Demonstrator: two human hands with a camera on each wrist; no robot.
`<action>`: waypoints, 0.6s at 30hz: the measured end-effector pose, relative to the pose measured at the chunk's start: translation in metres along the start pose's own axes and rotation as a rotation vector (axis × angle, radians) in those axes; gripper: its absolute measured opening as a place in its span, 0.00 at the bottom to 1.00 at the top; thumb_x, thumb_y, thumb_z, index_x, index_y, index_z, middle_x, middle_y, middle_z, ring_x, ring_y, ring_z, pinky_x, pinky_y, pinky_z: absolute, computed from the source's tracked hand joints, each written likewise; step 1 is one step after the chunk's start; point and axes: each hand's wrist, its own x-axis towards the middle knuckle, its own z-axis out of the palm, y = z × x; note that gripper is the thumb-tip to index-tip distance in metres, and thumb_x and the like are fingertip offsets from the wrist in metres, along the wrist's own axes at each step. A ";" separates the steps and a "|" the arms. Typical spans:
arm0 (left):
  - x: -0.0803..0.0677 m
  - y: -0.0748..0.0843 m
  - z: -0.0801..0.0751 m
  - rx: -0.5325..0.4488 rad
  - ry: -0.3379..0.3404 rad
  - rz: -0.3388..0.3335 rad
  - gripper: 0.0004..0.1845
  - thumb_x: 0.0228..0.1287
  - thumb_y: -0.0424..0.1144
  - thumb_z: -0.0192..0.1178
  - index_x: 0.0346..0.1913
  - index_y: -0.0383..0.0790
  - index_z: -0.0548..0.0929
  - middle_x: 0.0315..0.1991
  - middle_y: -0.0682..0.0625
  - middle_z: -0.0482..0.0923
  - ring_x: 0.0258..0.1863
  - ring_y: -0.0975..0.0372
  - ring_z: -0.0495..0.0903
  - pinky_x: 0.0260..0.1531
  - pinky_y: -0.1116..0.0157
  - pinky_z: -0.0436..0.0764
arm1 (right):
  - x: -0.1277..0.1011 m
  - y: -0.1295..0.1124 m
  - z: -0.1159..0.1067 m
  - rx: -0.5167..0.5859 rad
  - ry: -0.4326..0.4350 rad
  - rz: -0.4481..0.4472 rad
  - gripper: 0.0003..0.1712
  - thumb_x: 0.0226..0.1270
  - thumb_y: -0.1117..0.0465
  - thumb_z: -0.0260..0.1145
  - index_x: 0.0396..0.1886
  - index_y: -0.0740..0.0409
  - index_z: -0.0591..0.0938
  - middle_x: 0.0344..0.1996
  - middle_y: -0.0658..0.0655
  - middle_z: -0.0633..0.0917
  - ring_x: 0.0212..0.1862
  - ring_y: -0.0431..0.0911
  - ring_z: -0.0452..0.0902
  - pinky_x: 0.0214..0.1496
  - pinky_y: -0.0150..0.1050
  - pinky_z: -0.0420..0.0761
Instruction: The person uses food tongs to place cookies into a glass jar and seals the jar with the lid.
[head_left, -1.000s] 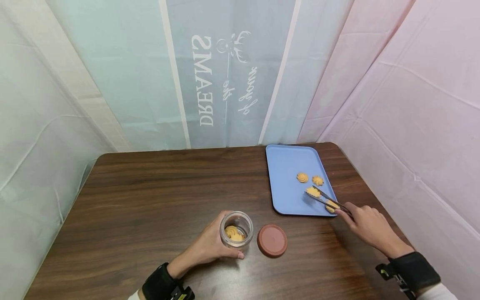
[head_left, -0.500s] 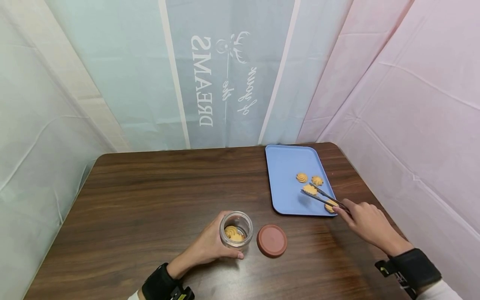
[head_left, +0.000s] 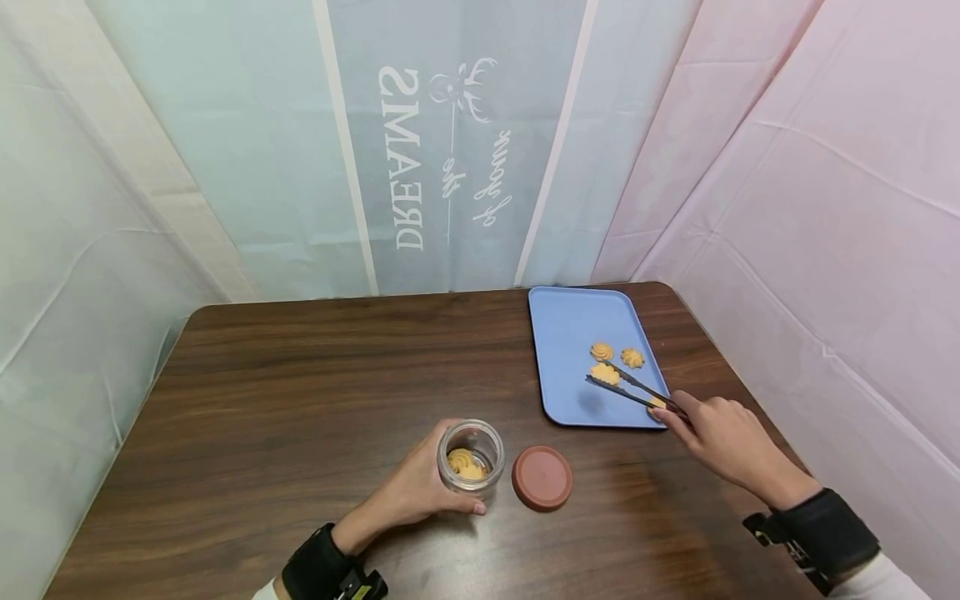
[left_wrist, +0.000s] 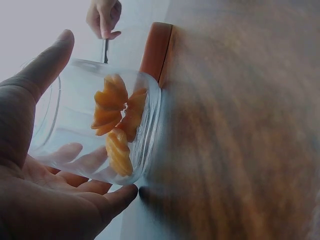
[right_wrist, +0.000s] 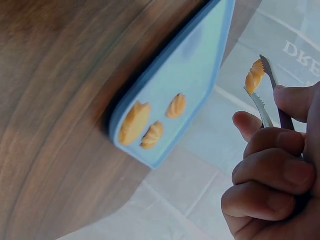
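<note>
The right hand (head_left: pixel 716 433) squeezed slim metal tongs (head_left: pixel 626 387) pinching a swirled golden cookie (head_left: pixel 604 374), well right of the open glass jar (head_left: pixel 470 457) that the left hand's (head_left: pixel 420 492) fingers wrapped.

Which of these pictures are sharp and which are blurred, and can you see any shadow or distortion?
Head view: sharp, evenly lit, wide-angle bend at the edges, soft shadow under the tongs on the tray. Left wrist view: dim, table smeared, jar fairly clear. Right wrist view: wood blurred, cookie in the tongs sharp.

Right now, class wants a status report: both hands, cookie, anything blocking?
Left hand grips jar. Right hand pinches tongs, cookie clamped above tray. Lid beside jar, not blocking.
</note>
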 end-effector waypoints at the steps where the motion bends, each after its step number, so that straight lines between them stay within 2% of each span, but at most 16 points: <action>1: 0.000 0.000 0.000 0.002 0.000 -0.001 0.53 0.41 0.47 0.89 0.71 0.42 0.71 0.64 0.45 0.80 0.62 0.50 0.80 0.65 0.47 0.75 | 0.001 -0.002 -0.001 0.001 0.001 -0.004 0.18 0.72 0.54 0.73 0.26 0.48 0.73 0.13 0.41 0.60 0.15 0.35 0.53 0.20 0.32 0.53; 8: 0.000 0.001 -0.001 0.012 -0.004 -0.002 0.53 0.41 0.48 0.89 0.71 0.42 0.71 0.64 0.45 0.80 0.62 0.50 0.80 0.65 0.48 0.76 | 0.004 -0.016 -0.010 0.007 -0.022 -0.037 0.13 0.77 0.53 0.69 0.32 0.50 0.78 0.13 0.40 0.61 0.16 0.34 0.55 0.20 0.33 0.56; 18: 0.000 0.000 0.000 -0.001 0.000 0.020 0.52 0.41 0.47 0.89 0.71 0.42 0.71 0.64 0.44 0.80 0.62 0.49 0.80 0.65 0.46 0.76 | 0.011 -0.032 -0.019 0.013 0.002 -0.103 0.10 0.74 0.53 0.72 0.33 0.49 0.81 0.13 0.35 0.62 0.17 0.30 0.54 0.19 0.30 0.56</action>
